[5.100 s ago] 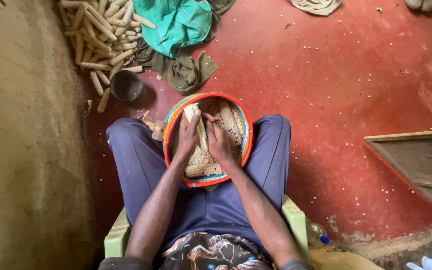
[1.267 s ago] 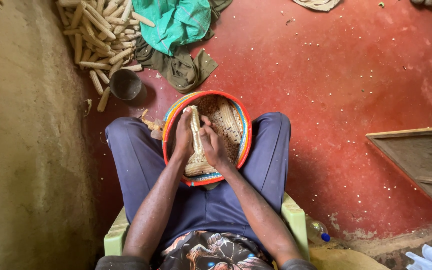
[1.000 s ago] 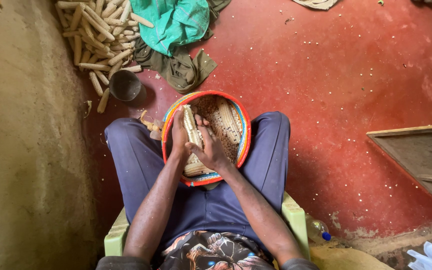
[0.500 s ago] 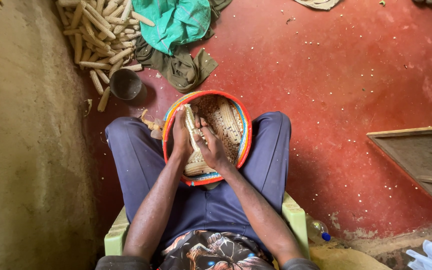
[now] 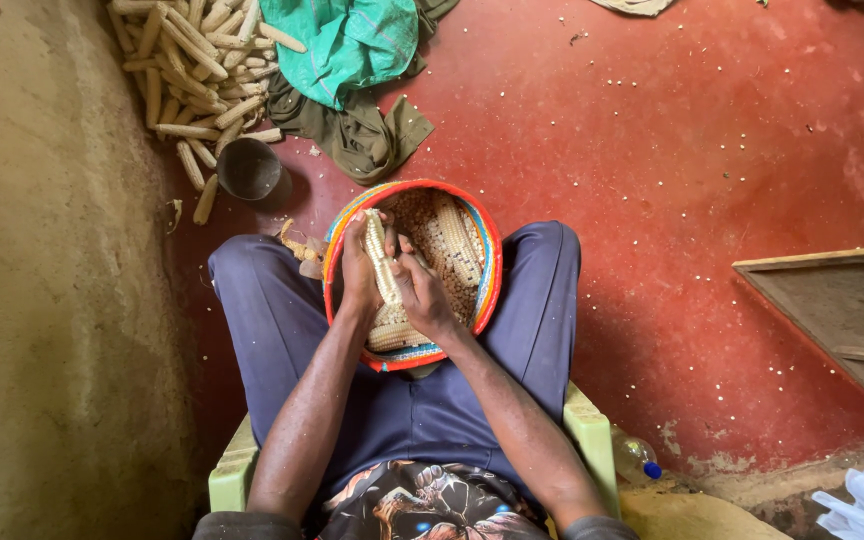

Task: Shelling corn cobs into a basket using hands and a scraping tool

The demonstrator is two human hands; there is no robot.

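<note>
A round woven basket with a red, blue and yellow rim rests on my lap between my knees. Loose maize kernels and a few whole cobs lie inside it. Both hands hold one pale maize cob upright over the basket's left side. My left hand wraps the cob from the left. My right hand grips it from the right, thumb pressed against the kernels.
A pile of stripped cobs lies at the far left by a mud wall. A small dark metal cup stands beside it. Green cloth and olive cloth lie beyond the basket. A wooden frame is at the right, scattered kernels dot the red floor.
My hands stay on the same cob over the basket. The right thumb has shifted along the cob and the cob has turned slightly. The basket stays in place.
</note>
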